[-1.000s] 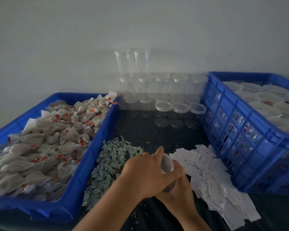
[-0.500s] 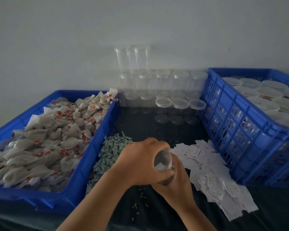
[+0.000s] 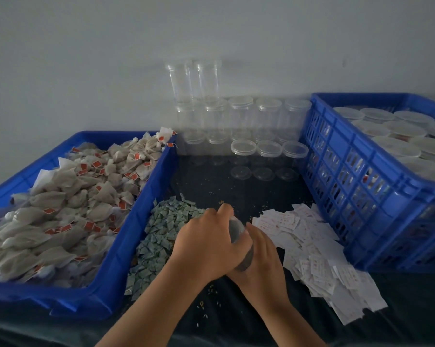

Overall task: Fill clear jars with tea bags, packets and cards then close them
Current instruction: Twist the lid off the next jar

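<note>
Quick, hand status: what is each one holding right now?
Left hand: curled over the top of the jar.
Right hand: grips the jar lower down.

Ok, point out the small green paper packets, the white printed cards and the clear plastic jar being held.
Small green paper packets [image 3: 161, 234]: head view, middle of heap.
White printed cards [image 3: 311, 249]: head view, middle of pile.
Clear plastic jar [image 3: 236, 227]: head view, exposed upper wall.

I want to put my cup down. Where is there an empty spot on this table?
Bare dark table lies ahead of the left hand and right hand gripping a jar, up to the empty jars, and at the near right corner. Crowded: left crate, right crate, green packets, white cards.
</note>
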Demonstrator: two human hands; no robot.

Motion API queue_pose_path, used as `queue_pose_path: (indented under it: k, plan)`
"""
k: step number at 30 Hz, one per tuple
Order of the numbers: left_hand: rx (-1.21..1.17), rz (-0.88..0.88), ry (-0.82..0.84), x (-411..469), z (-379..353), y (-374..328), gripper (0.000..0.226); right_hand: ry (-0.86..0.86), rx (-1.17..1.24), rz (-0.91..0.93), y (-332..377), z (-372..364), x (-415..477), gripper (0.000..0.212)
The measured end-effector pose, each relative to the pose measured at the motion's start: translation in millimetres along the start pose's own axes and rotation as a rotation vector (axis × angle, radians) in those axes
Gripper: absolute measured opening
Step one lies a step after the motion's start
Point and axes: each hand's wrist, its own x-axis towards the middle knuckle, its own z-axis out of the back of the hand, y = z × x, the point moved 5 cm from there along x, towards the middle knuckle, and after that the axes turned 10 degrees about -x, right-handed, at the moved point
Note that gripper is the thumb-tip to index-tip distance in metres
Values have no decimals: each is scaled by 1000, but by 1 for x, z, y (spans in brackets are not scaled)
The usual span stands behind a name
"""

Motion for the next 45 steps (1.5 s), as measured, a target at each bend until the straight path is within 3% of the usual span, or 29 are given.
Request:
queue_pose_path:
  k: [4, 7, 9, 13, 14, 21, 24, 28, 33, 35, 39, 45]
  plan:
    - [-53, 157, 128, 10, 0, 6, 65, -86, 20, 60, 5, 6, 3, 81]
    - [-66, 78, 225, 14, 10, 9, 31, -21, 132, -14, -1, 9, 4, 86]
    - [-174, 95, 181, 20, 19, 22, 29, 3, 254, -89, -5, 11, 5, 89]
    - [-983, 521, 51, 31, 14, 65, 23, 7, 381, -161, -13, 11, 5, 96]
    - [-1013, 542, 31, 31, 3, 71, 23, 21, 403, -162, -15, 10, 4, 98]
    - [-392, 234, -141, 8, -64, 98, 21, 140, 446, -85, -15, -1, 2, 101]
    - [-80, 160, -157, 7, -74, 101, 34, 145, 421, -91, -14, 1, 4, 100]
    - [-56, 115, -177, 7, -63, 91, 42, 135, 432, -87, -12, 4, 3, 98]
    - [-92, 25, -306, 15, 23, 72, 33, 181, 521, -113, -19, -5, 0, 99]
    - [-96, 48, -288, 24, 68, 80, 30, 190, 531, -116, -19, -6, 0, 99]
    - [-7, 261, -179, 47, 132, 137, 33, 204, 548, -114, -19, -8, 1, 100]
    - [273, 522, 106, 63, 115, 240, 52, 199, 562, -78, -17, -8, 3, 97]
